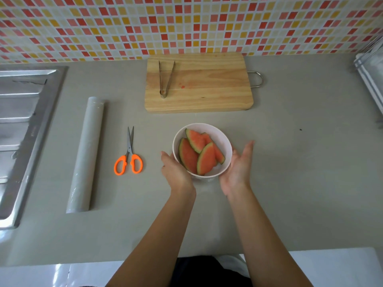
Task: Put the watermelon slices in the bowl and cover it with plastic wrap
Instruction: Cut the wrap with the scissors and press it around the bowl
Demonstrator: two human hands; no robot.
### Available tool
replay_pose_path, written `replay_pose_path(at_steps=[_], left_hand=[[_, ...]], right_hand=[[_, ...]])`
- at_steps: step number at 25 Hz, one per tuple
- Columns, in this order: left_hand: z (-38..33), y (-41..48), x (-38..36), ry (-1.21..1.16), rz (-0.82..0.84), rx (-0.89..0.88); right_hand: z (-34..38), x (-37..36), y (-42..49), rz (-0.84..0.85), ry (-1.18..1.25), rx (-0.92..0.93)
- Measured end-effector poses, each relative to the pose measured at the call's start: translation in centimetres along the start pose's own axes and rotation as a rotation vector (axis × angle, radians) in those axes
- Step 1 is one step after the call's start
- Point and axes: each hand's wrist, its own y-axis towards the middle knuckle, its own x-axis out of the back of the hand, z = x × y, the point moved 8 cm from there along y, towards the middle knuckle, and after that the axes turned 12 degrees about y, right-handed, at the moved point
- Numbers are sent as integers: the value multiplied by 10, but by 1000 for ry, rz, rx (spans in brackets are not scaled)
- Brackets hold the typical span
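A white bowl (224,141) stands on the grey counter and holds several watermelon slices (204,156) with green rinds. A clear film seems to lie over the bowl and wrinkles on the counter in front of it. My left hand (175,170) touches the bowl's left side with its fingers fairly straight. My right hand (240,166) is flat, palm turned inward, against the bowl's right side. The plastic wrap roll (87,154) lies lengthwise to the left, away from both hands.
Orange-handled scissors (129,156) lie between the roll and the bowl. A wooden cutting board (207,83) behind the bowl carries metal tongs (165,79). A steel sink (22,125) is at the far left, a rack (371,79) at the far right.
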Motion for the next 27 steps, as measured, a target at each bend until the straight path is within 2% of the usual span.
replay_pose_path(at_steps=[2, 5, 7, 9, 10, 12, 13, 15, 18, 20, 23, 25, 27], left_hand=[[0, 0, 15, 151, -123, -41], [-6, 0, 29, 255, -153, -168], [-22, 12, 35, 249, -150, -240], [-48, 27, 25, 313, -10, -397], [-59, 32, 15, 368, 101, -461], [-66, 33, 0, 482, 263, -500], [-63, 31, 1, 516, 275, -504], [-55, 26, 18, 505, 174, -529], [-56, 21, 50, 437, -48, -619], [-63, 26, 42, 389, 45, -652], [-66, 20, 5, 517, 293, -705], [-60, 19, -5, 547, 284, -698], [-52, 22, -3, 467, 205, -627]], right_hand=[[0, -3, -1, 25, 1, -22], [8, 1, -3, -22, -76, 8], [19, 21, -15, -219, -178, 152], [19, 41, -45, -395, -278, 318], [11, 43, -56, -395, -313, 351], [-9, 30, -62, -250, -324, 323], [-13, 20, -58, -154, -317, 289], [0, 10, -40, -49, -329, 265], [21, 20, -19, -74, -343, 363], [10, 16, -16, -30, -344, 365], [-7, 2, -10, 11, -374, 345], [-5, 1, 0, -55, -403, 358], [0, -1, 8, -124, -399, 363]])
